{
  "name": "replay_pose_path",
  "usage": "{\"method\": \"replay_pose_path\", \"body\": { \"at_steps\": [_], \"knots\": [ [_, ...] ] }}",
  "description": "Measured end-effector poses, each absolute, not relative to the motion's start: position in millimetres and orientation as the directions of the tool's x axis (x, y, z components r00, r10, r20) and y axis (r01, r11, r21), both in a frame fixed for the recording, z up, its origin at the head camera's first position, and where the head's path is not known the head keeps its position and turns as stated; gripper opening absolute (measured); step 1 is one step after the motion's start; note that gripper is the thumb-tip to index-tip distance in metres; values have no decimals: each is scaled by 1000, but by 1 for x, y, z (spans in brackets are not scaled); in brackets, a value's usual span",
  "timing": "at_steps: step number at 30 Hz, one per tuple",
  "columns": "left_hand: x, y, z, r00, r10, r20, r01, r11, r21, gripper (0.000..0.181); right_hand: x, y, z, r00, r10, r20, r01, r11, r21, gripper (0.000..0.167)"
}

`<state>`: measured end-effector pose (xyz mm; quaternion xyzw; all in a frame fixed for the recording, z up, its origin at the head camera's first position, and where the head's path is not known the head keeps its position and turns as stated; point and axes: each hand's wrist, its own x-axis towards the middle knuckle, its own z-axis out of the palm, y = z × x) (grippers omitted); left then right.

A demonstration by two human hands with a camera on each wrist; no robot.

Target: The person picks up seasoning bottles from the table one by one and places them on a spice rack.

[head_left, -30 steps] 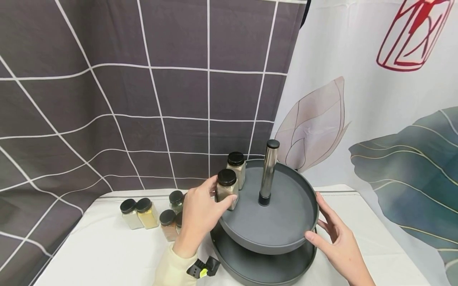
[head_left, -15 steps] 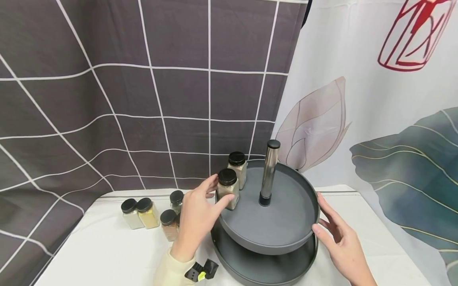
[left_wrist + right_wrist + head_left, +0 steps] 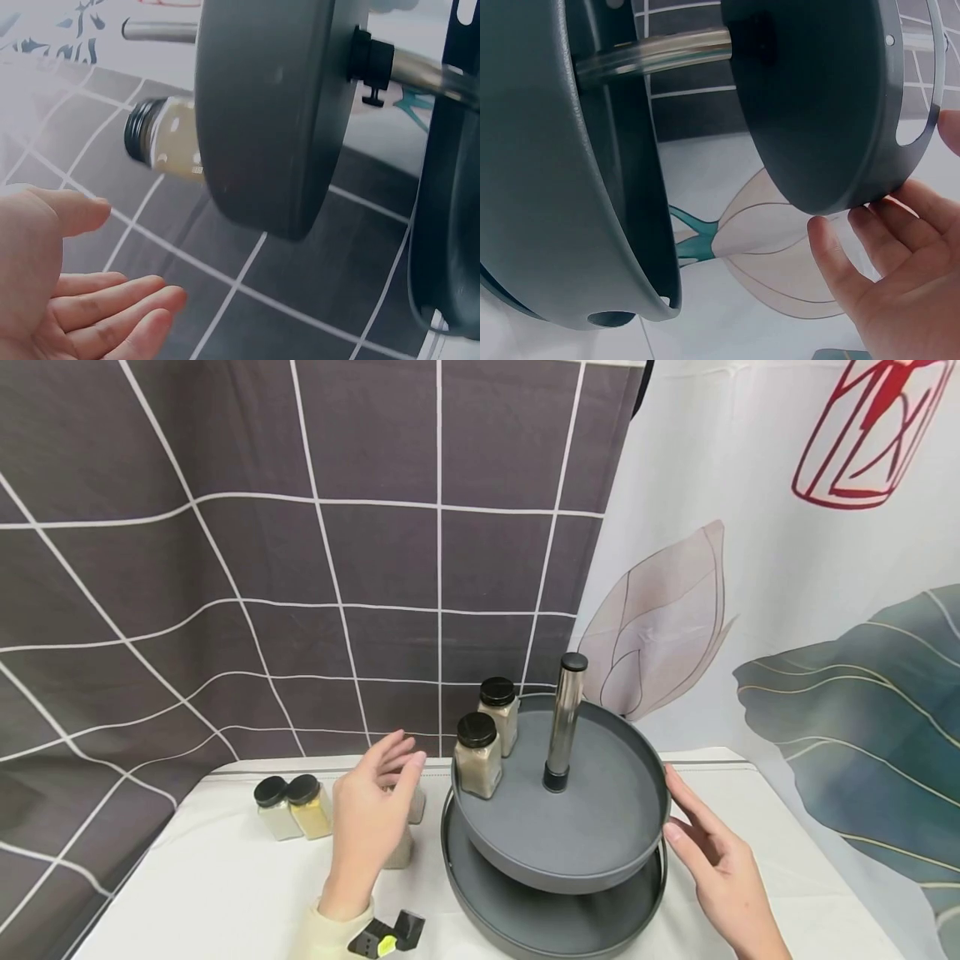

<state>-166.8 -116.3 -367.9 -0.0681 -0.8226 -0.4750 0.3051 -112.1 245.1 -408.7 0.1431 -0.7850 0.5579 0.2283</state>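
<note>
My left hand (image 3: 371,810) is raised above the table left of a two-tier round rack, holding nothing, its fingers extended. In the left wrist view, its thumb and fingers are apart from a spice jar. That spice jar (image 3: 478,756) stands near the left rim of the rack's grey upper tray (image 3: 600,827), with a second black-lidded spice jar (image 3: 498,714) just behind it. My right hand (image 3: 723,868) touches the upper tray's right rim; the right wrist view shows its fingertips (image 3: 866,217) against the outer edge. Below, the lower tray (image 3: 570,927) shows in part.
A metal post (image 3: 564,727) with a black cap rises from the upper tray. On the white table (image 3: 195,877), a yellow spice jar (image 3: 311,810) stands beside a pale one (image 3: 276,810). More jars (image 3: 401,850) are partly hidden behind my left hand. Patterned curtains hang behind.
My left hand has let go of the front spice jar and moved left, away from the tray. The right thumb has slid slightly outward along the rim. The jar stays on the tray.
</note>
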Motion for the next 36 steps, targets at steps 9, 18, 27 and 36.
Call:
{"method": "replay_pose_path", "body": {
  "at_steps": [9, 18, 27, 36],
  "knots": [
    [-166, -142, -373, -748, -245, 617, 396, 581, 711, 35, -112, 246, -410, -855, 48, 517, -479, 312, -820, 52],
    [-165, -169, -379, -722, -314, 617, 340, 615, 711, 31, -112, 246, -408, -864, 32, 502, -475, 279, -835, 53],
    [-165, -189, -386, -727, -312, 612, 288, 671, 684, 31, -112, 247, -408, -884, 15, 467, -445, 278, -851, 53],
    [-161, -214, -395, -723, -320, 613, 235, 720, 653, 37, -112, 247, -408, -896, 8, 444, -427, 258, -867, 56]
  ]
}}
